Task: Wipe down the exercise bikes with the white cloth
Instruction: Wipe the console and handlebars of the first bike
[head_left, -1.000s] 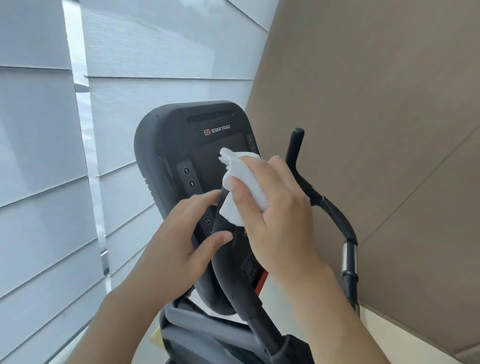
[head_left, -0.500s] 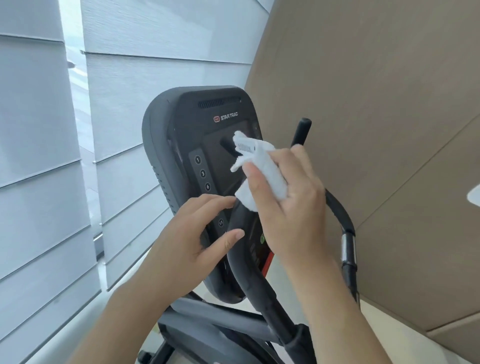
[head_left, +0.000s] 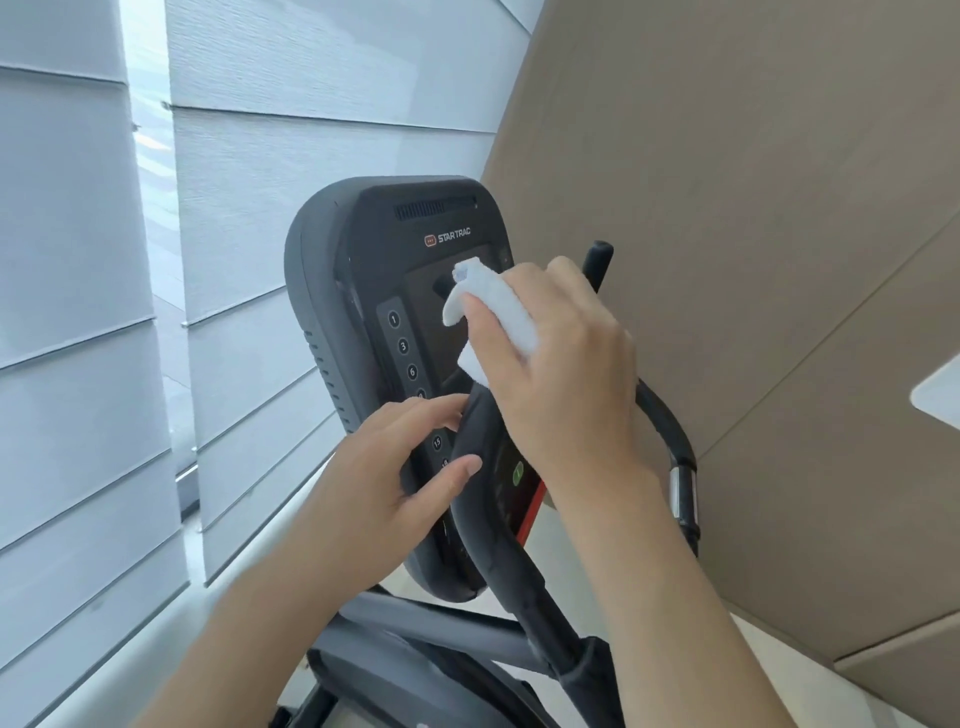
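Blinds (head_left: 322, 171) left, tan wall (head_left: 727, 182) right. Right hand (head_left: 566, 374) clamped on cloth (head_left: 493, 317), against console (head_left: 415, 312) screen. Left hand (head_left: 384, 483) relaxed, fingers touching keypad edge. Wiping underway; next, probably down over buttons.

The console (head_left: 415, 291) stands upright beyond both hands. The right hand (head_left: 561, 374) is above and right of the left hand (head_left: 384, 488), with the cloth (head_left: 498, 317) between it and the console's face. The near handlebar (head_left: 488, 499) rises between the hands; the far handlebar (head_left: 670, 421) curves right of the right hand. Blinds (head_left: 291, 171) lie left, a wall (head_left: 753, 208) right.
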